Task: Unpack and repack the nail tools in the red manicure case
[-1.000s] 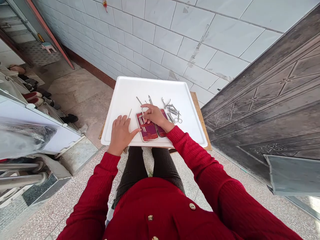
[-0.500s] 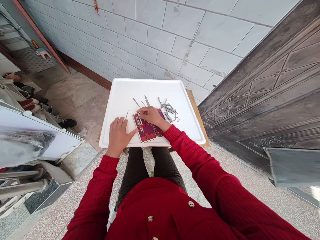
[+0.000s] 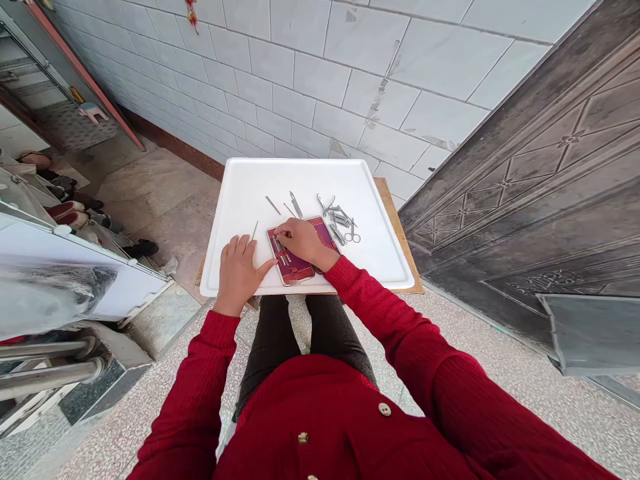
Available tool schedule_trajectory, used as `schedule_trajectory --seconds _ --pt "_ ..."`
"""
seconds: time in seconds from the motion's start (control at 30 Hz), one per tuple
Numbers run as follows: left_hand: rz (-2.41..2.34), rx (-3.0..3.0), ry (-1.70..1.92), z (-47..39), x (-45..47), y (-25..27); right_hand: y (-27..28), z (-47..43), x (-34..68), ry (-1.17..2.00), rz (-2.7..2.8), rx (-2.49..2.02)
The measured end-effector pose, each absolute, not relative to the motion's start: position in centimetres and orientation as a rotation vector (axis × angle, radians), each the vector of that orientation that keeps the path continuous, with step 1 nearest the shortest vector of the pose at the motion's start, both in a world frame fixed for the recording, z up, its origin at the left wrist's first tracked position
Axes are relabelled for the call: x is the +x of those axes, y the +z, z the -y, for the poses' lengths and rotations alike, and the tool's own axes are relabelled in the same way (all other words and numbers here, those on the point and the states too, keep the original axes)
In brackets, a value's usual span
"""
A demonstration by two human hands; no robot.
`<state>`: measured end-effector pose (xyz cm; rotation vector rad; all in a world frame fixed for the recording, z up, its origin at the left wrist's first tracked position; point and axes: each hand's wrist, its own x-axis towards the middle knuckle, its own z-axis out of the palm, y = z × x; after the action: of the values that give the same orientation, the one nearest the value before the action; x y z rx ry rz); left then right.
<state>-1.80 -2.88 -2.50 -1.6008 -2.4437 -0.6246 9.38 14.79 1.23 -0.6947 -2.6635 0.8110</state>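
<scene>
An open manicure case (image 3: 300,273), red and purple inside, lies on the white tray (image 3: 250,177). Slim metal tools (image 3: 283,259) sit under the strap of its left half. My right hand (image 3: 303,241) is over the case, fingertips pinched on the upper end of a slim metal manicure tool there; the fingers partly hide it. Flat on the tray, with fingers spread, rests my left hand (image 3: 239,273), its thumb at the case's left edge. Just beyond its fingertips lies a thin metal stick (image 3: 255,230).
Right of the case are small scissors (image 3: 353,237), a nail clipper (image 3: 338,234), nippers (image 3: 326,204) and other metal pieces. A flat strip (image 3: 273,205) and a pointed tool (image 3: 296,205) lie behind it. A tiled wall (image 3: 310,100) stands behind the tray, a dark door (image 3: 510,193) at right.
My right hand has shifted slightly downward and closer over the case, with the pinched tool lower along the left half. My left hand stays in place.
</scene>
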Motion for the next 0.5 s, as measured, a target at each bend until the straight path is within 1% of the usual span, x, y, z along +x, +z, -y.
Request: schedule_trajectory --seconds 0.23,0.5 --pt "2.442 -1.594 -0.618 2.9 -1.8 -2.7 1.0 -14.9 10.0 0.831 2.626 -0.705" --pt "2.432 -1.598 -0.634 3.1 -1.9 -2.8 2.7 -17.0 10.2 0.812 2.586 -0.808"
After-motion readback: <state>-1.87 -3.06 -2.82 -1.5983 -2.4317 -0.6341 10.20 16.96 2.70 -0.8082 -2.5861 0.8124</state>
